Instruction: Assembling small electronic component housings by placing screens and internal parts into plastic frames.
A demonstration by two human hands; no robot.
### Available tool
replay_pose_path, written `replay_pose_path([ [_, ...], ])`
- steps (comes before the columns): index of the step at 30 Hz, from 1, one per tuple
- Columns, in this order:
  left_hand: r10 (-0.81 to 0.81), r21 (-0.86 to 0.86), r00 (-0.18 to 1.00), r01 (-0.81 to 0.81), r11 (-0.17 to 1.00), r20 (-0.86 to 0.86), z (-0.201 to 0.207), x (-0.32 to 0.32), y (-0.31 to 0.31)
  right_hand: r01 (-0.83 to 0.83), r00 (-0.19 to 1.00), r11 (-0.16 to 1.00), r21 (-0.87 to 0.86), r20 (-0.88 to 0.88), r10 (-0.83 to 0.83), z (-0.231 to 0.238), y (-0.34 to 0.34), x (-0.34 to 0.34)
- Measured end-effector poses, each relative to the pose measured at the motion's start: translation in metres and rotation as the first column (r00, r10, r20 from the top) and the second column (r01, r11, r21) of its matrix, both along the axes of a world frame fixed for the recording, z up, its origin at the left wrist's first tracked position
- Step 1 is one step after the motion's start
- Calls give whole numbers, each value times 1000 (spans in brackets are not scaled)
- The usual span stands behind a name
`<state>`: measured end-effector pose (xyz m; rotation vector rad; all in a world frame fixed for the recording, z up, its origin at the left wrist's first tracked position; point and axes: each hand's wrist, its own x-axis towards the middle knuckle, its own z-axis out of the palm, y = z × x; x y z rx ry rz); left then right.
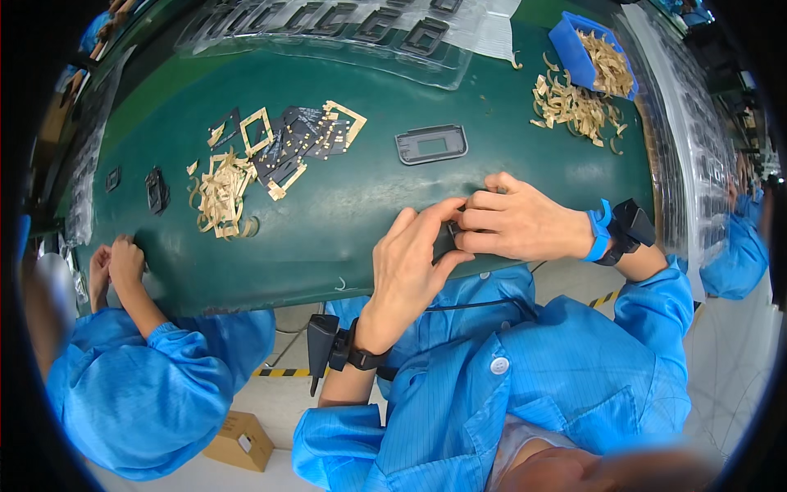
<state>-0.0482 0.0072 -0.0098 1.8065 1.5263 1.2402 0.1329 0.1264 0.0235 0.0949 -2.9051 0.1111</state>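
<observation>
Close to the table's near edge, my left hand [410, 261] and my right hand [518, 220] meet with their fingertips together. Both are closed in a pinch around something small and dark, mostly covered by the fingers, so its kind does not show. A blue band and a black strapped device sit on my right wrist; another black device is on my left. Just beyond my hands lies a dark grey plastic frame [407, 151], flat, with a rectangular window in its middle. Neither hand touches it.
Tan curled strips [221, 193] and black sheets with tan pads [303, 139] lie left. A blue bin [572, 56] of tan strips stands far right, more strips spilled beside it. A clear tray [447, 72] holds dark frames at the back. A co-worker's hands [119, 262] are at left.
</observation>
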Motion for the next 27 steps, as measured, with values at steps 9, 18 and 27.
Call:
replay_pose_path([
  [9,37,-23,999,-37,999,-14,0,1,-1,-51,999,999,-13,-15,51,3,2,-4],
  [18,13,-15,1000,-13,1000,-6,2,2,0,-26,1000,998,62,-14,27,1,5,3],
  [27,14,-81,1000,-13,997,13,3,1,-1,101,994,995,-21,38,-100,11,13,21],
])
